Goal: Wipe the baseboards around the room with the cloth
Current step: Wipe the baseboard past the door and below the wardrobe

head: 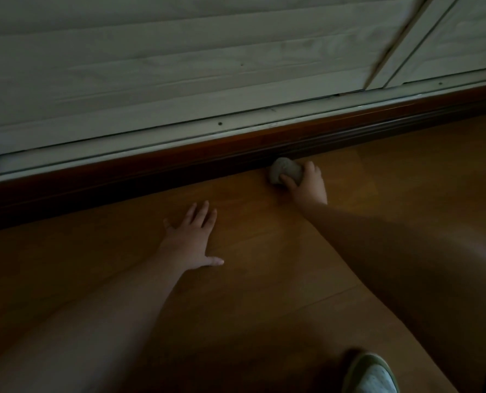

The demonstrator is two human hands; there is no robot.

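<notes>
A dark brown baseboard (179, 168) runs diagonally across the view, from lower left to upper right, under a white door track. My right hand (307, 185) grips a bunched grey cloth (282, 170) and holds it against the foot of the baseboard where it meets the floor. My left hand (192, 239) lies flat on the wooden floor with its fingers spread, a short way in front of the baseboard and left of the cloth.
White slatted sliding doors (179, 66) stand above a white track (162, 131). The brown wooden floor (264, 265) fills the lower view. A light shoe (373, 375) shows at the bottom right edge. The room is dim.
</notes>
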